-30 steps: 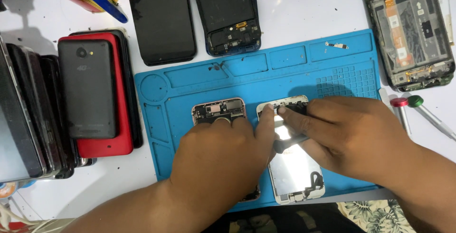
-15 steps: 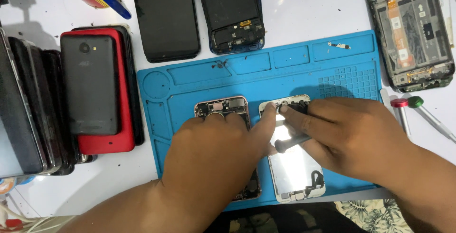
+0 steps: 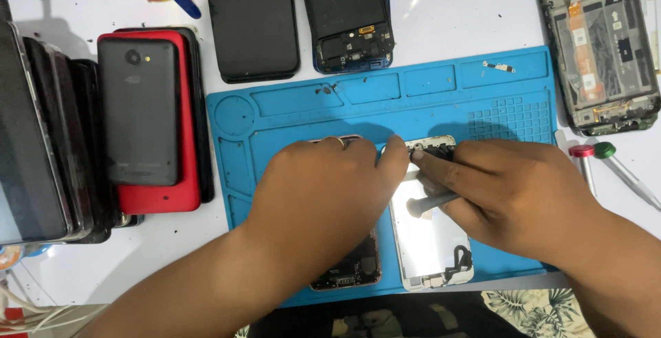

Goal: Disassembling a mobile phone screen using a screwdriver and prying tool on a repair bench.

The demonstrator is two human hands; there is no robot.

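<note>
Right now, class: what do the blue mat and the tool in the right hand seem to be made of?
Blue mat: probably silicone or soft rubber, matte, with moulded compartments and a grid of small cells. Tool in the right hand: a dark grey shaft with a dull sheen, likely metal, though plastic is possible.

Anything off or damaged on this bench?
No spill. Three phones lie opened with their insides bare: one on the blue mat under the left hand, one above the mat, one at far right. A small loose part sits alone in a mat compartment. The right hand holds a thin tool.
</note>
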